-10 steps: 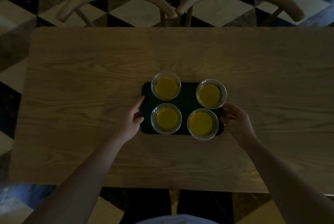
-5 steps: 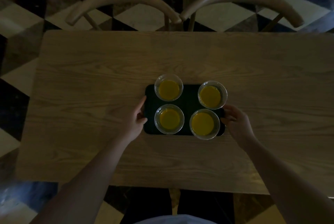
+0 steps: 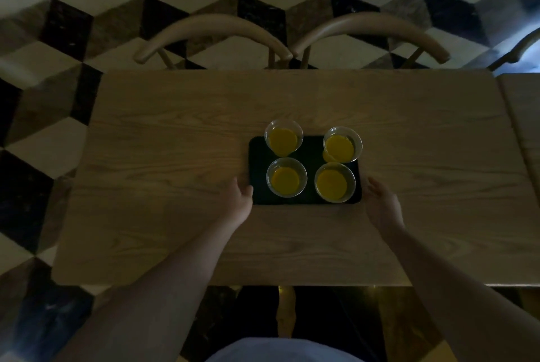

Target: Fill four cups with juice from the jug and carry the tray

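We look down on a chequered floor (image 3: 67, 139), then a wooden table (image 3: 175, 157) with two chairs (image 3: 213, 31) tucked in at its far edge. On the table, a little right of its middle, sits the dark tray (image 3: 258, 174), and on it stand four clear cups (image 3: 286, 177), two by two, each already holding orange juice. The far right cup looks slightly tilted or doubled by its reflection; we cannot tell which. No jug is in view.

We judge the pouring done and the carrying step in hand. Our left hand (image 3: 238, 201) is at the tray's near left corner, thumb over the rim, fingers hidden beneath or beside it; it seems to grip the edge. Our right hand (image 3: 380, 204) is just beside the near right corner with fingers loosely curved, and we cannot tell whether it touches the tray.

Next we think both hands must take firm hold of opposite edges, then lift together and level, slowly, since the cups are free to slide and the juice to slop.
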Motion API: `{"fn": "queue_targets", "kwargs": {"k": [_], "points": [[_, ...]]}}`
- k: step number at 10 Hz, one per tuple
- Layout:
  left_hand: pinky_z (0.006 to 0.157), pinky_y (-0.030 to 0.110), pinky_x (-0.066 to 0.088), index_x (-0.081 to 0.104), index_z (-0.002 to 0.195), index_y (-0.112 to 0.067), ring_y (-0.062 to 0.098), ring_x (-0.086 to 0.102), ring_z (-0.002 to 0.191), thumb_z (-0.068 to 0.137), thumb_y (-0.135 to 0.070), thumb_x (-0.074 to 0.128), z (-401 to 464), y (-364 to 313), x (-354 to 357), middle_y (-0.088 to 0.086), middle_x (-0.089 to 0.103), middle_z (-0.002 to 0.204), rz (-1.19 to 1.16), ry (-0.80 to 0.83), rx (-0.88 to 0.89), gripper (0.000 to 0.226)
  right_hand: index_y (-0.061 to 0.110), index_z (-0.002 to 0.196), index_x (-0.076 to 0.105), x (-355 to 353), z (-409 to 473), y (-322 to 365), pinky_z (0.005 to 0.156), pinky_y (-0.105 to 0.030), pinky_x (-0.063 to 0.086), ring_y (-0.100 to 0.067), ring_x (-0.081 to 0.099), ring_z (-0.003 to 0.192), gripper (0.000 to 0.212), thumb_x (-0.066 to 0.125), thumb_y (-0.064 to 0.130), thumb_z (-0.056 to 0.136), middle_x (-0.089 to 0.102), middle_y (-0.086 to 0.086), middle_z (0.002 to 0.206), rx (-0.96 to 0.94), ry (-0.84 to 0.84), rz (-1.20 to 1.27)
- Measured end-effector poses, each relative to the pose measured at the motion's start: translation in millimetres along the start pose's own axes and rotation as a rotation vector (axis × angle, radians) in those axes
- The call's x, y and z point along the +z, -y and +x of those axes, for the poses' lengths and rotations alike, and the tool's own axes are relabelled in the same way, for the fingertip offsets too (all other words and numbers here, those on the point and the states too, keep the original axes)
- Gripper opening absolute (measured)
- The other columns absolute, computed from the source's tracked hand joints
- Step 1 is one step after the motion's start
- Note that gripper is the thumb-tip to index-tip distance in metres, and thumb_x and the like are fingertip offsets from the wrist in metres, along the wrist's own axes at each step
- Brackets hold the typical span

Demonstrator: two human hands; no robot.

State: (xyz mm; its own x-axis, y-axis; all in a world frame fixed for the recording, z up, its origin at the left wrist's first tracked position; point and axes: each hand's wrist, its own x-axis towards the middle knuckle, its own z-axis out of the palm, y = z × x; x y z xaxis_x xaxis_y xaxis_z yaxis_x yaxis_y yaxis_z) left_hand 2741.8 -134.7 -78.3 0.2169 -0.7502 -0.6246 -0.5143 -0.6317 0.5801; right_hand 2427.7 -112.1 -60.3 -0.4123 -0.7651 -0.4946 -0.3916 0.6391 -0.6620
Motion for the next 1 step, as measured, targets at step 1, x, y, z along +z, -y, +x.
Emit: {"fn": "queue_targets", "kwargs": {"k": [1], "points": [[0.109, 0.036, 0.037, 0.022, 0.156, -0.004, 0.033, 0.042, 0.14, 0.105, -0.024, 0.05, -25.6, 1.5, 6.5, 0.018, 0.037, 0.157, 0.023, -0.059, 0.027, 0.061, 0.016, 0.15, 0.046, 1.9, -23.9, -8.9, 0.091, -0.03, 0.039, -0.029, 0.053, 0.131, 0.051, 0.05, 0.024, 0.099, 0.056, -0.01, 0.145, 0.079, -0.001, -0.013]]}}
